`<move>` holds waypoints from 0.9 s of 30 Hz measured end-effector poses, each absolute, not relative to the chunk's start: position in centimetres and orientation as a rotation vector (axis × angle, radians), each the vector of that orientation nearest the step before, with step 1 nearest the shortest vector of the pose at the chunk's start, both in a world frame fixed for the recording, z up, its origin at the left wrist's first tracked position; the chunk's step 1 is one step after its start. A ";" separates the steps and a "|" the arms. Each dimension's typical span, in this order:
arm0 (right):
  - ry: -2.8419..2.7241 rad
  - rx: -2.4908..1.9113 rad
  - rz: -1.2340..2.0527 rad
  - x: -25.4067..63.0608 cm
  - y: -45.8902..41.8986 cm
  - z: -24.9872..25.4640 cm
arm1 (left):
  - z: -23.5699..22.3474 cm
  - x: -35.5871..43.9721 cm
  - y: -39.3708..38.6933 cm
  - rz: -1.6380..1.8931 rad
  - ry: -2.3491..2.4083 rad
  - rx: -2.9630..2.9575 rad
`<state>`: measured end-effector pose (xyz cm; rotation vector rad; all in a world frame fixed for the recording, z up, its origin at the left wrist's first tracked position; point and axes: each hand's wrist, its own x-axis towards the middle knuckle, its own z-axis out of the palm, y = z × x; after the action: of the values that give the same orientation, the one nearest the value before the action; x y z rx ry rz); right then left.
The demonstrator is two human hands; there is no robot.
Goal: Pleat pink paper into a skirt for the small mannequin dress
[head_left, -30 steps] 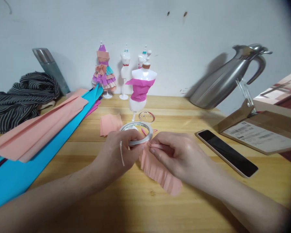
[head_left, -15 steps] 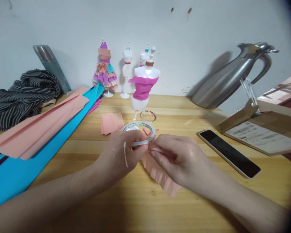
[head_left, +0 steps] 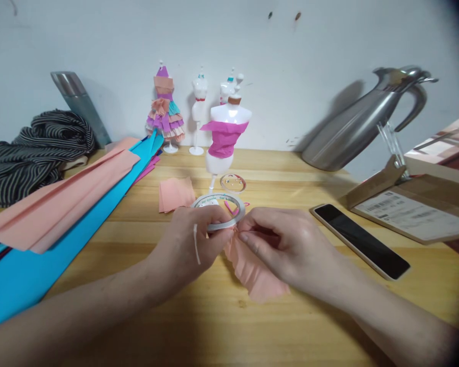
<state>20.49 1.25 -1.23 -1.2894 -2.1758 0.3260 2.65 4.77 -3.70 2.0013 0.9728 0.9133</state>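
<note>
My left hand [head_left: 193, 237] is closed round a roll of tape [head_left: 239, 210], with printed lettering on its inner ring. A gathered strip of peach crepe paper [head_left: 254, 272] hangs below the fingertips, its upper end beside the roll. Thumb and forefinger of my right hand [head_left: 286, 244] pinch that paper's upper edge, close against the left thumb. On the back of the left hand sticks a thin white strip [head_left: 196, 244]. Just beyond the hands stands a white dress form [head_left: 220, 163] wrapped in magenta paper [head_left: 225, 138].
Peach squares [head_left: 176, 193] lie behind my left hand. Long peach [head_left: 69, 196] and blue paper [head_left: 80, 244] cover the left side. A phone [head_left: 361, 239], cardboard box [head_left: 416, 204] and steel jug [head_left: 352, 127] are on the right. Small dressed forms [head_left: 165, 109] line the wall.
The peach crepe strip has swung and flattened a little, its lower end rising slightly to the right. My right fingers have shifted slightly on its edge. The left hand stays on the tape roll.
</note>
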 end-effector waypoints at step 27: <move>-2.074 -1.406 0.298 20.3 1.6 -1.9 | -3.8 2.6 4.5 0.889 0.969 2.110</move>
<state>20.35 1.57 -1.93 -1.4057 -2.0739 0.2977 2.64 4.51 -3.81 2.1099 0.9690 0.8894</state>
